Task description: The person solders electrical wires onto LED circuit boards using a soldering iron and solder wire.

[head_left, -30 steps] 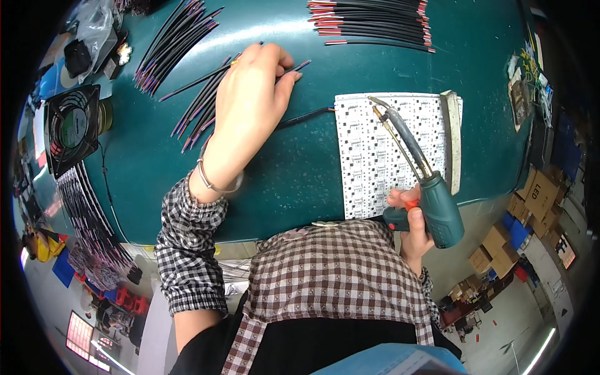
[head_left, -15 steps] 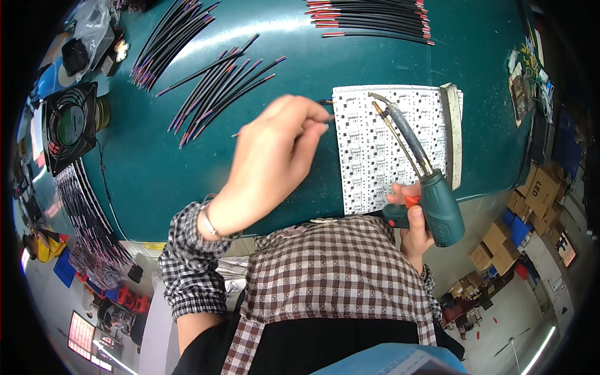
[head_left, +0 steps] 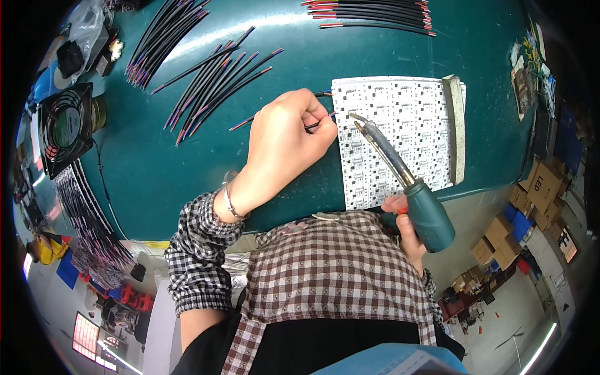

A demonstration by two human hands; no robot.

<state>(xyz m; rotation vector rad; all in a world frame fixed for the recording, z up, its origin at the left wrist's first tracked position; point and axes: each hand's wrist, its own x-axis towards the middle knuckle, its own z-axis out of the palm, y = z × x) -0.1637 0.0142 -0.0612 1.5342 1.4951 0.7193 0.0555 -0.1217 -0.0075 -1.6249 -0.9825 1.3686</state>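
Pinched between the thumb and fingers of my left hand point(head_left: 289, 130) is a thin black cable point(head_left: 241, 123) with coloured wire ends. Its right end meets the left edge of a white printed circuit board panel point(head_left: 400, 147); whether it touches a pad is too small to tell. My right hand point(head_left: 409, 236) grips a green soldering gun point(head_left: 430, 215) with a red trigger. The gun's tip and a thin tube beside it slant over the panel's left part, close to my left fingertips. Another black cable point(head_left: 323, 94) lies at the panel's upper left edge.
A metal bar point(head_left: 457, 134) lies along the panel's right side. Loose cables point(head_left: 215, 87) and bundled ones point(head_left: 165, 40) lie on the green table point(head_left: 187, 206), with another row point(head_left: 369, 12) at the back. A black fan point(head_left: 65, 128) stands left.
My left hand has moved right, bringing the cable to the panel's edge. The soldering gun's tip has shifted left and nearer, toward my left fingers.
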